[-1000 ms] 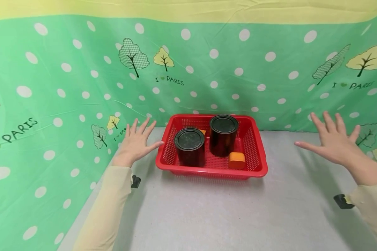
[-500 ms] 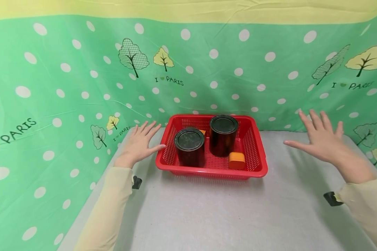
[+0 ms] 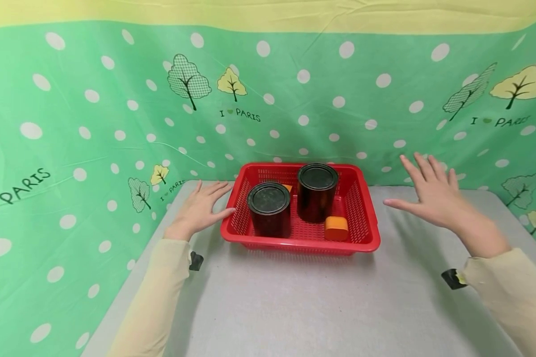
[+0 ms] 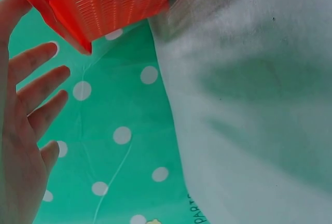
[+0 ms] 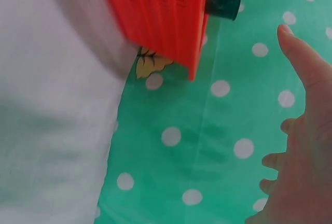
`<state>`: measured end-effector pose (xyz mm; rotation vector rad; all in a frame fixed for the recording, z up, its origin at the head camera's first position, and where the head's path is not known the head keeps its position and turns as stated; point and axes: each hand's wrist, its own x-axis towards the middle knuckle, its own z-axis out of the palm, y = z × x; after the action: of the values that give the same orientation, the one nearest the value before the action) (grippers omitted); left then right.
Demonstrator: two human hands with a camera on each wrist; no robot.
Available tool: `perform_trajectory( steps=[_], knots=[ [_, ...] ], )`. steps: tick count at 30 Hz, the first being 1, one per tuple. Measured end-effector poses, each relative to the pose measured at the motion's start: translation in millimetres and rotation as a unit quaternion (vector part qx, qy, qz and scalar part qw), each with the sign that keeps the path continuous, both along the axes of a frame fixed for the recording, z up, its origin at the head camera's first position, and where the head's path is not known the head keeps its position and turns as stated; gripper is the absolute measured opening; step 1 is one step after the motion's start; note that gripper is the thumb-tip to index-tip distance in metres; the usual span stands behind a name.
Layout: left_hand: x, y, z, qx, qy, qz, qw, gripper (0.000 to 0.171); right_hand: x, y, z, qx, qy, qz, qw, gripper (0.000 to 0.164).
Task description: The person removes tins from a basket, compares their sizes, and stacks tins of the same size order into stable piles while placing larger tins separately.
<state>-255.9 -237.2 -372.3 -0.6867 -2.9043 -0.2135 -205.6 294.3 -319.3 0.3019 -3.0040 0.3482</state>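
Note:
A red plastic basket (image 3: 301, 243) with slotted walls stands on the grey table. Two black lidded cans, a left one (image 3: 269, 210) and a taller-looking right one (image 3: 317, 193), stand upright in it. An orange block (image 3: 337, 228) lies at its front right, and another orange piece (image 3: 288, 188) shows partly behind the left can. My left hand (image 3: 200, 210) is at the basket's left side, fingers spread, thumb tip right at the rim. To the right of the basket, apart from it, my right hand (image 3: 435, 196) hovers with fingers extended and holds nothing.
A green curtain (image 3: 303, 99) with white dots and printed trees rises close behind the basket and along the left. The grey table (image 3: 303, 302) extends in front of the basket and to both sides. Small black devices sit under both wrists.
My right hand has moved left toward the basket. The left hand has shifted slightly right and down, closer to the rim. The basket and its contents stay put.

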Motion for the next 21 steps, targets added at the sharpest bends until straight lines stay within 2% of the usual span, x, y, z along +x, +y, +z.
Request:
perform_trajectory(
  steps=[9,21],
  knots=[
    [2.0,0,-2.3,0.009,-0.006,-0.001,0.9999,0.067,0.1,-20,4.3,-0.008,0.010,0.025,1.000,0.113],
    [2.3,-2,-12.2,0.057,-0.022,0.005,0.9981,0.066,2.1,-44,9.2,-0.030,0.003,0.046,0.998,0.114]
  ],
)
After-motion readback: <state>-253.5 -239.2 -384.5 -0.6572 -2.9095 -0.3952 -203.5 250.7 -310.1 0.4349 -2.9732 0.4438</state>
